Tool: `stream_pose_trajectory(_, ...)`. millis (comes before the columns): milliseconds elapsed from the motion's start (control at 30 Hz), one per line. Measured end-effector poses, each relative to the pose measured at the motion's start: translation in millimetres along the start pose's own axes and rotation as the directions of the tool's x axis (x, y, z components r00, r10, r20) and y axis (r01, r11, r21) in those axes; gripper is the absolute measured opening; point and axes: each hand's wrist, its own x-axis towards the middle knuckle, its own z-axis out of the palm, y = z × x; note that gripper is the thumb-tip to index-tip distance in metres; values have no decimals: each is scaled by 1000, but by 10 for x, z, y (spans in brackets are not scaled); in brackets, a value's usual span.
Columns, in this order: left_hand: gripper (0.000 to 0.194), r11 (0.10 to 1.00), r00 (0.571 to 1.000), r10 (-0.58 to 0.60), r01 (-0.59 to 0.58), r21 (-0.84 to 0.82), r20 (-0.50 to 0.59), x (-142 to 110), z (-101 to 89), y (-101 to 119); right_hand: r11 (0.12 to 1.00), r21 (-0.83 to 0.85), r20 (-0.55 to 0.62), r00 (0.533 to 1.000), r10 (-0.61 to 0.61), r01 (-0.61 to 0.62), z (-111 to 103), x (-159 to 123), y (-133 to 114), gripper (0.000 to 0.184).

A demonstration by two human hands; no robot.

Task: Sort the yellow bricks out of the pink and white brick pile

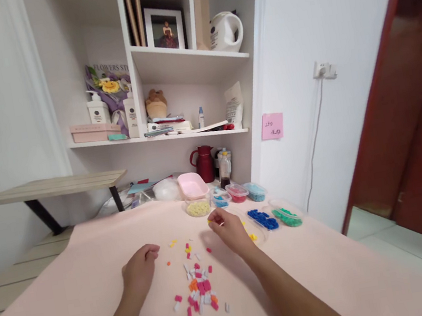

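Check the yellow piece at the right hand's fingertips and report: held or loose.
Held: the yellow piece pokes out of the right hand, which is closed in a pinch.

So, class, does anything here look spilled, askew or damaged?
The loose pieces on the pink cloth could look spilled: they lie jumbled, some strewn apart from the rest, while the blue pieces sit grouped together. The scatter may be deliberate, though. Nothing looks clearly damaged.

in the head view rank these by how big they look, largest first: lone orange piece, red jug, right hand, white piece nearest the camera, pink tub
1. Right hand
2. Pink tub and red jug: too alike to rank
3. White piece nearest the camera
4. Lone orange piece
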Motion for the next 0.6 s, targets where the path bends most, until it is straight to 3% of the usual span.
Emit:
stream_pose_trajectory(167, 22, 1000, 1000, 6, -6, 1, 4, 16, -2, -25, 996, -63, -184, 982, 46, -59, -291, 48, 158, 20)
stream_pose_trajectory(300, 22, 1000, 1000, 8, -8, 4, 2, 4, -2, -10, 990, -119, -267, 963, 43, -78, -354, 41, 206, 36)
stream_pose_trajectory(367, 22, 1000, 1000, 8, -8, 6, -1, -3, -1, 5, 994, -104, -197, 980, -4, -16, -293, 25, 169, 38)
stream_pose_trajectory(467, 22, 1000, 1000, 6, -6, 7, -6, -11, 0, 23, 995, -36, -1, 996, -89, 88, -94, -47, 61, 32)
stream_pose_trajectory(600, 23, 1000, 1000, -3, 3, 7, -11, -30, 0, 37, 981, -95, 248, 958, -144, 171, 206, -189, -70, 31)
